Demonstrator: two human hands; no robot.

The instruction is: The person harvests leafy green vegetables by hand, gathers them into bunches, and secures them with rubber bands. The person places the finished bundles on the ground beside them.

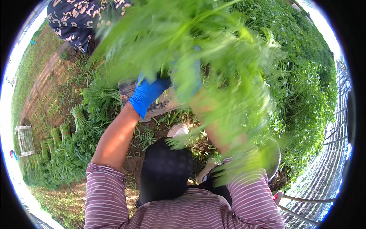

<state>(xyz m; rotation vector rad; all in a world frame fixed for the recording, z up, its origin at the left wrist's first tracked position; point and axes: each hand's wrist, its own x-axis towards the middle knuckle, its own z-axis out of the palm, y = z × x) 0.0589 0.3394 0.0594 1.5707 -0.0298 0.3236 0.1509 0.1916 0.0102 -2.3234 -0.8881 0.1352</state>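
Note:
A large bunch of leafy greens, blurred by motion, fans out in front of me and drapes over my right forearm. My left hand, in a blue glove, is closed around stems at the bunch's lower end. Close beside it is my right hand, also gloved in blue and partly covered by leaves. It appears closed on the same bunch, though its fingers are hidden. Beneath both hands lies a worn wooden board, with a few cut stem pieces near the left hand.
Tied bundles of greens line the ground at left, near a white plastic crate. Dense leafy plants fill the right side. A person in patterned clothing is at upper left. My shoe is just below the board.

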